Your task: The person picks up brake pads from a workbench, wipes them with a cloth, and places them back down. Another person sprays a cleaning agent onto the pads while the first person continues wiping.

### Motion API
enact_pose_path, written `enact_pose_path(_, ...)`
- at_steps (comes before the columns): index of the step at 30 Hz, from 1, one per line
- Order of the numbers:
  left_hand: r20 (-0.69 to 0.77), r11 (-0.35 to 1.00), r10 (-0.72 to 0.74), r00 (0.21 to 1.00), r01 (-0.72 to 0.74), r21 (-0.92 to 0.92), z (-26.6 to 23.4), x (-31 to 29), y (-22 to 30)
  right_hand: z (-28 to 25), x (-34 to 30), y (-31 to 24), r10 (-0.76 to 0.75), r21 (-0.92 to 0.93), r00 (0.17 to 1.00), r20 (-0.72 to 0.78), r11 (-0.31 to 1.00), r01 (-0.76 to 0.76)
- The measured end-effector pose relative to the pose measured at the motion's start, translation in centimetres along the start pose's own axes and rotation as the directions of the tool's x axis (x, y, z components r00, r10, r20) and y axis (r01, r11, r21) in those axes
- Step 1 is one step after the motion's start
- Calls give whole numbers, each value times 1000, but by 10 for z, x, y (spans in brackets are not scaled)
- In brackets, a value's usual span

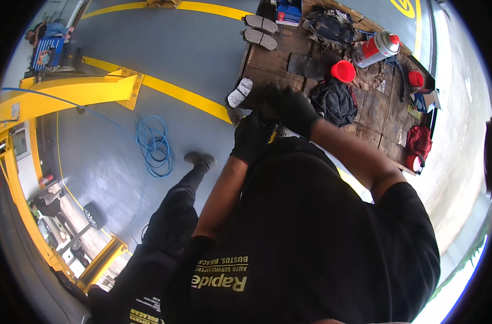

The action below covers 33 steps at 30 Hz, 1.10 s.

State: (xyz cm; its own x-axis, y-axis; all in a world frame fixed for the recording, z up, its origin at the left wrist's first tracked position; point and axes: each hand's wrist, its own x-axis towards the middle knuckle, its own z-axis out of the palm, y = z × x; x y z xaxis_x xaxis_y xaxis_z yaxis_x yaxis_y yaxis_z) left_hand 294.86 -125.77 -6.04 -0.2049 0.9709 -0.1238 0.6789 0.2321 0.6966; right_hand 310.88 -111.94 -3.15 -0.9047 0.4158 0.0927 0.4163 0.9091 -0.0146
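Both my hands wear black gloves and meet at the near edge of a worn wooden bench (pixel 267 67). My right hand (pixel 288 108) is curled over something dark at that edge, just right of a grey brake pad (pixel 239 93). Just below it, my left hand (pixel 251 137) is bunched, with a small yellow bit (pixel 272 135) showing beside it. Motion blur hides what either hand grips. My black shirt fills the lower picture.
On the bench lie two more brake pads (pixel 259 31), a red and silver spray can (pixel 376 47), red caps (pixel 343 71), a black rag (pixel 335 100) and a dark bag (pixel 327 24). A coiled blue hose (pixel 154 143) and a yellow lift arm (pixel 78 89) are on the grey floor at left.
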Motion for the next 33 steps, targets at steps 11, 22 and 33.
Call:
enact_pose_path(11,16,1000,-24,1000,25,-19,0,0,-5,-4,3,-21,2,181,1000,14,983,-4)
enact_pose_path(22,55,992,-117,992,119,-36,-8,7,7,-11,6,-22,155,24,952,262,986,-168)
enact_pose_path(33,33,996,-66,997,68,-64,-12,1,7,19,4,-10,59,278,990,-129,960,-21)
